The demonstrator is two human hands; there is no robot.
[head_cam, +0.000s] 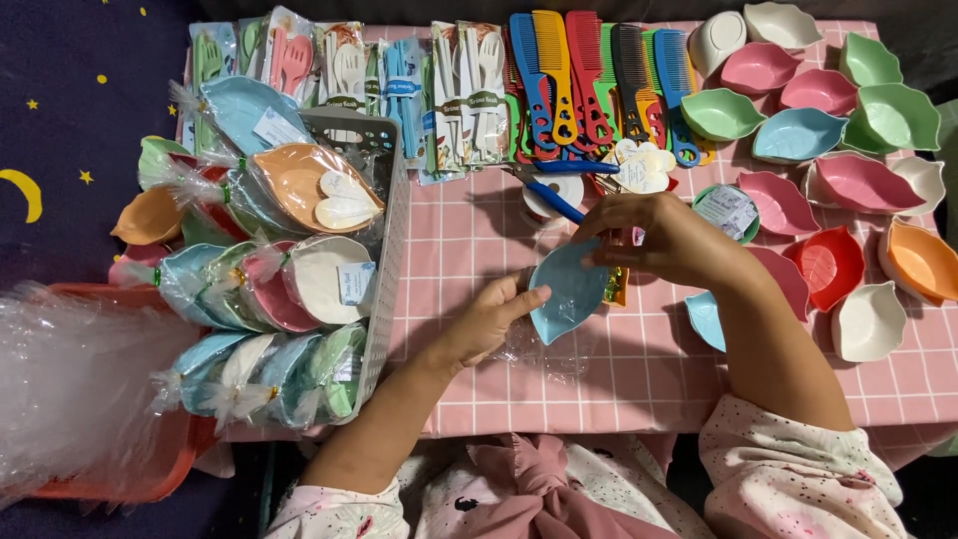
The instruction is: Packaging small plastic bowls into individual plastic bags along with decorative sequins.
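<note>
Pink checked tablecloth [639, 369] under my hands, crowded with little leaf-shaped bowls.

Both my hands grasp one light blue leaf-shaped bowl [567, 289] near the middle of the table, over a clear cellophane sheet [544, 349]: my left hand [489, 321] pinches its left tip, my right hand [654, 238] grips its far right edge. Left of me stands a white basket [391, 215] of wrapped bowls; loose bowls [848, 180] lie right, coloured combs [599, 85] and blue-handled pliers [547, 190] farther off.
</note>
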